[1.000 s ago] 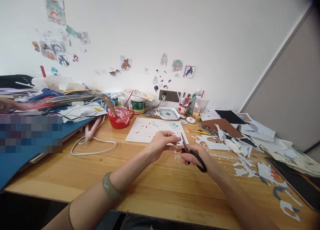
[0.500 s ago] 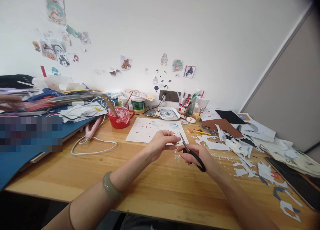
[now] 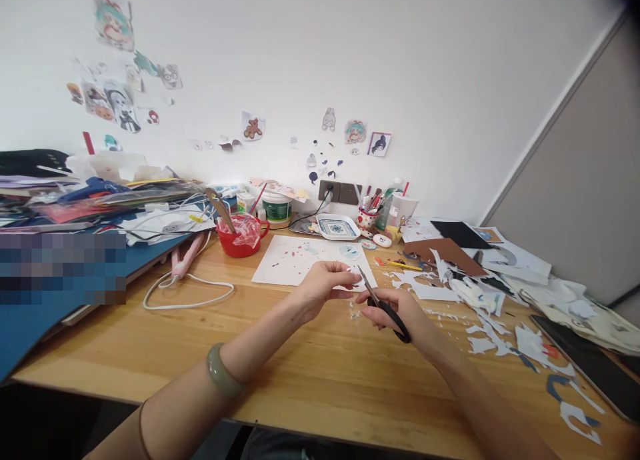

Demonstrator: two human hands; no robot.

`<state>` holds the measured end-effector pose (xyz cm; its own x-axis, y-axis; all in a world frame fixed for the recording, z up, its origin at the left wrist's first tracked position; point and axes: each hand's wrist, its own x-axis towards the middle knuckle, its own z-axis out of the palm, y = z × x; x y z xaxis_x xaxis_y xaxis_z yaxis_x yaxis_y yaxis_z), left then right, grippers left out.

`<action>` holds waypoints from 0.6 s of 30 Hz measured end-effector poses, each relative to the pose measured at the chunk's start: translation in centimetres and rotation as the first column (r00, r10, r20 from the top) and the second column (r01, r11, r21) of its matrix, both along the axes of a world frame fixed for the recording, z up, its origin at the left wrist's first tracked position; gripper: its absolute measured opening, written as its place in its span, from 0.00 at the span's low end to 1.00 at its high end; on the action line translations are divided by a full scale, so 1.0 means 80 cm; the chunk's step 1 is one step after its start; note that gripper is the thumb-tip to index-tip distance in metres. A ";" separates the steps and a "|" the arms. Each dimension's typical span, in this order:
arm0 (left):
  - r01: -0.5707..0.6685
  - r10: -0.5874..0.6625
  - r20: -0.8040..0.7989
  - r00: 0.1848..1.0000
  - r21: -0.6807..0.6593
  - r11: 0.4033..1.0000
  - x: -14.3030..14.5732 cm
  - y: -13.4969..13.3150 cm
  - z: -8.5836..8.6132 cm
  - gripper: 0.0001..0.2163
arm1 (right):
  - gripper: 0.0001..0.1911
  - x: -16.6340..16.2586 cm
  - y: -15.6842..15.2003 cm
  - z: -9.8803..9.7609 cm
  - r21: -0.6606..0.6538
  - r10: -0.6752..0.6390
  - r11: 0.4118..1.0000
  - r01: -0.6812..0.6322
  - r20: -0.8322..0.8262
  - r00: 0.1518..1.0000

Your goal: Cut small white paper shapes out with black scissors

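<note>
Over the middle of the wooden desk, my left hand pinches a small white paper piece between its fingertips. My right hand is closed round the black handles of a pair of scissors, whose blades point up and left at the paper piece. Both hands hover just in front of a white sheet dotted with small coloured cut-outs. A green bangle sits on my left wrist.
Paper scraps litter the right side of the desk. A red bowl, a white tub, a patterned dish and a pen cup stand at the back. A white cable loops left, beside a cluttered pile.
The scissors and my right hand have crept slightly left toward the paper piece. My left hand has barely shifted.
</note>
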<state>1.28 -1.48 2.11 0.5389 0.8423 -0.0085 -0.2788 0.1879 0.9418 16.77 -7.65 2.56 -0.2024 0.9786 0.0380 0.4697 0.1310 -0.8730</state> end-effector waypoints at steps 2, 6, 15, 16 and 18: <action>-0.004 0.004 -0.006 1.000 0.002 1.000 0.000 0.000 -0.001 0.11 | 0.14 0.001 0.001 -0.002 -0.001 0.000 1.000 0.000 -0.011 1.000; 0.001 -0.001 -0.006 1.000 -0.002 1.000 0.000 -0.001 -0.001 0.11 | 0.14 0.002 0.003 -0.006 0.009 0.000 1.000 0.001 -0.039 0.999; 0.095 -0.094 0.024 0.995 -0.046 0.994 0.002 -0.007 -0.003 0.10 | 0.12 -0.004 0.000 0.006 0.050 -0.007 0.999 0.007 -0.006 1.000; 0.113 -0.112 0.020 0.994 -0.043 0.993 0.002 -0.008 -0.003 0.10 | 0.11 -0.005 0.000 0.007 0.057 -0.005 0.998 0.004 0.004 1.000; 0.147 -0.147 0.010 0.989 -0.033 0.989 0.002 -0.008 -0.003 0.10 | 0.11 -0.006 -0.002 0.010 0.064 -0.001 0.998 0.000 0.016 1.000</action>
<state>1.47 -2.16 1.89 0.6570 0.7532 -0.0309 -0.2532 0.2592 0.9321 16.28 -7.82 3.37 -0.2034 0.9743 0.0972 0.4839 0.1863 -0.8550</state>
